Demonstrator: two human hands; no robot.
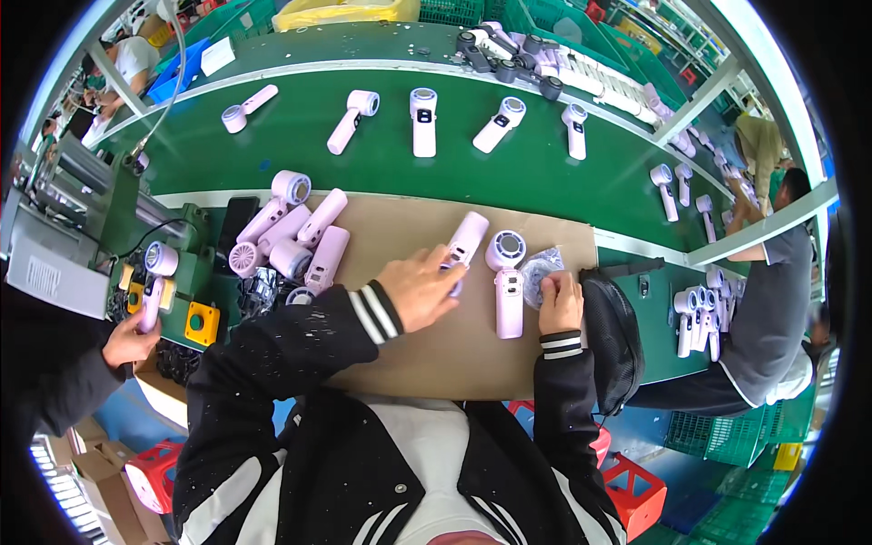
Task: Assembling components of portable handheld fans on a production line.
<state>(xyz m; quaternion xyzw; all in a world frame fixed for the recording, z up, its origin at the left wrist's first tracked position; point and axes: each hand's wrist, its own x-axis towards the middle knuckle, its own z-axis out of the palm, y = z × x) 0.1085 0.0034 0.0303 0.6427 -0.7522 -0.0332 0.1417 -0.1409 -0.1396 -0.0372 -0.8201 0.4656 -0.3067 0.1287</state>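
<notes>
My left hand (422, 289) is closed around the lower part of a lilac handheld fan (469, 236), whose handle points up and away over the brown cardboard sheet (400, 218). To the right lies another lilac handheld fan (510, 295), its round head toward the far side. Beside that head rests a clear plastic bag (540, 265) with contents I cannot make out. My right hand (560, 304) is at the bag's near edge with its fingers curled together; what they pinch is hidden. Several lilac fans and fan parts (295, 232) are heaped at the left of the cardboard.
A green conveyor belt (300, 163) carries several spaced fans. A black mesh case (613, 336) stands right of my right hand. At left, another person's hand (132, 342) holds a fan by a press with a yellow button box (202, 323). A co-worker (772, 300) sits at right.
</notes>
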